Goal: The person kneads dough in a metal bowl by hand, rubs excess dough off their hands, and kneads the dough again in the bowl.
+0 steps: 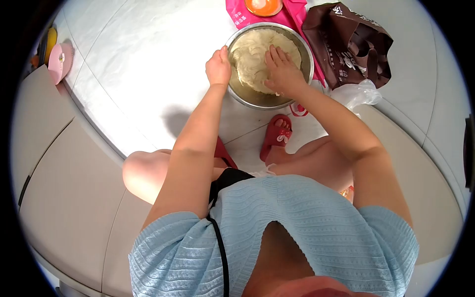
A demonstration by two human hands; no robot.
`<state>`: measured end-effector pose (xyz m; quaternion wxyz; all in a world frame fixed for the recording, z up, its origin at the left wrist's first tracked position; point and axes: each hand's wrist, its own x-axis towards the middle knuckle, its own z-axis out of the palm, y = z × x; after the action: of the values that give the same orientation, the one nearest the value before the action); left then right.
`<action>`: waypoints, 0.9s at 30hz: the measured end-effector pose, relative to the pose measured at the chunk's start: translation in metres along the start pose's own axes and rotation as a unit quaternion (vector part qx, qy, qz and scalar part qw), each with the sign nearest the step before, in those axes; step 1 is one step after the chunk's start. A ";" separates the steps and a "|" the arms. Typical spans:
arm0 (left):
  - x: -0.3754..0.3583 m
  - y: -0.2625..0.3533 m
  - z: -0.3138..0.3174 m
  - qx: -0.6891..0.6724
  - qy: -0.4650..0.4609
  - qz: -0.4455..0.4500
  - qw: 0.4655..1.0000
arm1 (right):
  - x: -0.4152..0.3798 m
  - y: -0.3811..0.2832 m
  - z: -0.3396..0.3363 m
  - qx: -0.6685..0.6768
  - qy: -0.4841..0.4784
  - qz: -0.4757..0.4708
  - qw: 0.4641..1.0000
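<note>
A round metal bowl [255, 102] stands on the tiled floor, its far edge over a pink bag. Pale, soft dough [250, 55] fills much of it, with folds and swirls on its surface. My left hand [218, 68] is closed on the bowl's left rim. Pressed onto the right side of the dough, my right hand [285, 74] lies palm down with its fingers stretched out. Some dough sticks up near its thumb and wrist.
Beyond the bowl an orange round item [263, 7] rests on the pink bag [241, 16]. To the right are a brown bag [324, 44] and clear plastic [363, 94]. Cabinets [69, 198] line the left, near a pink container [61, 63]. My red slippers [273, 136] are below the bowl.
</note>
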<state>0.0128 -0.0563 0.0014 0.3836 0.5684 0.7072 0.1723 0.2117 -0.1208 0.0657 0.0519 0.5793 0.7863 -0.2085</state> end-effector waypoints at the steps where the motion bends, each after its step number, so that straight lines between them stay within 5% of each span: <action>1: 0.001 0.001 0.001 -0.003 -0.001 0.001 1.000 | 0.002 0.000 0.002 -0.009 -0.043 0.036 0.998; 7: 0.000 0.001 0.003 0.023 0.021 0.029 0.999 | 0.038 -0.039 -0.001 -0.042 -0.243 0.094 0.965; 11: 0.004 -0.002 0.001 0.012 0.022 0.043 0.999 | 0.042 -0.037 0.031 -0.065 -0.224 0.084 0.969; 13: -0.004 -0.006 0.004 0.014 0.022 0.049 0.998 | 0.038 -0.030 0.046 -0.051 -0.132 0.057 0.988; 23: 0.005 -0.008 0.009 0.056 0.040 0.049 0.996 | 0.040 -0.021 0.063 -0.012 -0.110 0.075 0.991; 25: 0.011 0.003 -0.001 0.067 0.027 0.015 0.997 | 0.038 -0.023 0.049 0.024 -0.108 0.056 0.992; 27: 0.010 0.001 -0.006 0.085 0.005 -0.025 0.996 | 0.047 -0.008 0.020 0.072 -0.204 0.056 0.975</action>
<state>0.0083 -0.0455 0.0027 0.3343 0.5800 0.7354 0.1051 0.1863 -0.0890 0.0341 0.1808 0.5698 0.7088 -0.3745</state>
